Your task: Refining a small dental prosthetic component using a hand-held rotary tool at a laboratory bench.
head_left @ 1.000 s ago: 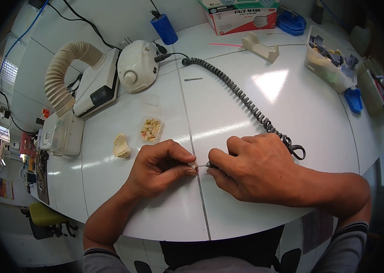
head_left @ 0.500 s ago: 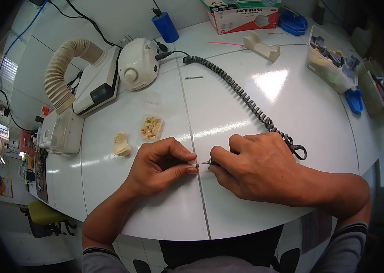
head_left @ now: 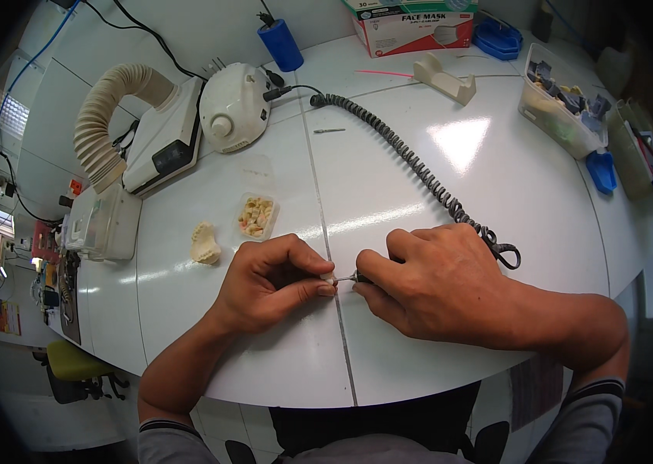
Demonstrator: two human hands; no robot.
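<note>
Between the thumb and forefinger of my left hand (head_left: 276,278) I pinch a small whitish tooth-like piece (head_left: 328,278), mostly covered by the fingertips. My right hand (head_left: 438,282) is closed around a rotary handpiece (head_left: 360,276), whose body is largely hidden by the fingers. Its thin metal bur (head_left: 344,278) points left and meets the small piece, or comes very close to it. A coiled black cord (head_left: 419,166) runs from behind my right hand up to the white control unit (head_left: 234,108). Left of my left hand lies a cream dental cast (head_left: 204,243).
Beyond my left hand is a small clear box (head_left: 258,216) of tooth-like pieces. A loose bur (head_left: 329,131), a cream handpiece stand (head_left: 445,79) and a mask box (head_left: 414,29) lie farther back. A hose machine (head_left: 163,147) stands left, a filled plastic tub (head_left: 562,100) right.
Both hands keep almost the same place and grip. The view has shifted very slightly; nothing has been picked up or put down.
</note>
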